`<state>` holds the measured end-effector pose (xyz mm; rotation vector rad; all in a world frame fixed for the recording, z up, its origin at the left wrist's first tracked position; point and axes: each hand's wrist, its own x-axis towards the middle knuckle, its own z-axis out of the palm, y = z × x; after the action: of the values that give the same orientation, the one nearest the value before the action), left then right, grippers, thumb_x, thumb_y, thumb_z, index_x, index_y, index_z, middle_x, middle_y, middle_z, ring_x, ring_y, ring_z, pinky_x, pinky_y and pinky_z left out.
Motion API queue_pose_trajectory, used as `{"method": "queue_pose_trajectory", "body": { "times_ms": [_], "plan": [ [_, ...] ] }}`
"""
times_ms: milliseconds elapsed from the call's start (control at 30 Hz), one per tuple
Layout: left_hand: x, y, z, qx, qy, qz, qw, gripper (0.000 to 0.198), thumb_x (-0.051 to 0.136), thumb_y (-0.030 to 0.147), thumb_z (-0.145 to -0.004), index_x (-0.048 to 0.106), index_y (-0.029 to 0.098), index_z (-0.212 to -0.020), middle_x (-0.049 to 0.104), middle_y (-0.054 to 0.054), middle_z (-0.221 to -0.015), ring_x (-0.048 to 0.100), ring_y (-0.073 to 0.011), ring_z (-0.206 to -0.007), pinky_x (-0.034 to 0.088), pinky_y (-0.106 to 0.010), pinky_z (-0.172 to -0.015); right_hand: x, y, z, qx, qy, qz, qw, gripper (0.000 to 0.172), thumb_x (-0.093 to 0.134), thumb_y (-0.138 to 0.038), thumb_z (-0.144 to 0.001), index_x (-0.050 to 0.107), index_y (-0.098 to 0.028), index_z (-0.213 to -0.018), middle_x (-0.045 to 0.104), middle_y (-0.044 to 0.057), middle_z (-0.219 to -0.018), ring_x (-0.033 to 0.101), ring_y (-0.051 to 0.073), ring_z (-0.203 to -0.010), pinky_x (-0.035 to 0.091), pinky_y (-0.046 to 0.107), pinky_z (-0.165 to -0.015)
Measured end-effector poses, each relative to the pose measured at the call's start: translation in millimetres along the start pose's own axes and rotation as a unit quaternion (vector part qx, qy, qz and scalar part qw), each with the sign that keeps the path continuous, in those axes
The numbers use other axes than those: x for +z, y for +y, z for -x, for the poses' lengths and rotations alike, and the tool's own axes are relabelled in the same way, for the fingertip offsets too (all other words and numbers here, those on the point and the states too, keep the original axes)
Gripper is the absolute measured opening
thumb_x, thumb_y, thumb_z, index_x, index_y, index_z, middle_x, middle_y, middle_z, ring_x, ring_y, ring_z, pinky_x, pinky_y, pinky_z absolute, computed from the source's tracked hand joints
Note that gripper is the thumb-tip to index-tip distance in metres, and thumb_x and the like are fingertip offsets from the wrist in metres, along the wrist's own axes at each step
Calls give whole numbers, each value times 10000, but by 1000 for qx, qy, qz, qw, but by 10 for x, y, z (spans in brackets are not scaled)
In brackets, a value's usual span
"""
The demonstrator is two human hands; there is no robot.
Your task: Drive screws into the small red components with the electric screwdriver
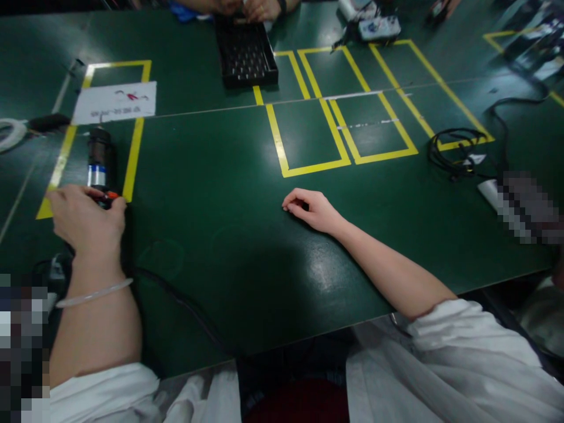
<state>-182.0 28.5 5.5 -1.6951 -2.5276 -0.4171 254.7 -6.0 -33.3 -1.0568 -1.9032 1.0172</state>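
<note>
At the left, my left hand (88, 217) is closed around the near end of a black electric screwdriver (99, 154). The tool lies on the table with a silver-and-blue band, its tip toward a white card. A bit of orange shows by my thumb, and my palm hides the rest of that end. My right hand (314, 210) rests on the green table (211, 158) near the middle, its fingers curled in toward the thumb. Nothing shows between those fingers. Just beyond it is a rectangle of yellow tape (315, 168).
A white card (115, 102) lies past the screwdriver. Across the table, another person's hands (259, 9) are at a black tray (247, 56) of small parts. To the right are a coiled black cable (453, 154) and a white device (379, 28). A dark cord (185, 302) runs along the near side.
</note>
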Motion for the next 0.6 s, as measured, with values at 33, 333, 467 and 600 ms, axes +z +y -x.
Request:
{"method": "queue_pose_trajectory", "body": {
  "times_ms": [33, 333, 467, 600],
  "plan": [
    [-4, 6, 9, -8, -4, 1, 1000, 625, 521, 614, -893, 552, 164, -1325, 447, -124, -1424, 515, -402, -1283, 452, -619, -1035, -1, 1, 0, 1, 0, 0, 1000, 121, 563, -205, -912, 682, -184, -925, 710, 22, -865, 599, 141, -737, 442, 262, -687],
    [18, 273, 0, 90, 103, 92, 986, 442, 519, 382, -988, 540, 103, -1331, 611, -109, -1346, 573, -298, -1256, 437, -512, -1112, 2, 28, -9, -5, 0, -4, 1000, 117, 567, -203, -910, 678, -172, -932, 713, 26, -855, 603, 140, -730, 457, 265, -701],
    [54, 812, 253, 194, 41, 263, 944, 314, 611, 301, -949, 636, 133, -1213, 712, -62, -1122, 660, -193, -952, 546, -372, -914, -4, 38, -9, -15, 3, -5, 1000, 125, 571, -208, -909, 681, -156, -935, 718, 28, -849, 602, 132, -723, 459, 260, -701],
    [12, 1422, 739, 297, -125, 371, 871, 298, 622, 355, -956, 714, 163, -1165, 735, -59, -1090, 677, -179, -932, 534, -321, -889, -3, 42, 4, -15, 0, -35, 999, 122, 590, -228, -922, 665, -156, -986, 726, 32, -872, 622, 128, -742, 477, 262, -719]
  ]
}}
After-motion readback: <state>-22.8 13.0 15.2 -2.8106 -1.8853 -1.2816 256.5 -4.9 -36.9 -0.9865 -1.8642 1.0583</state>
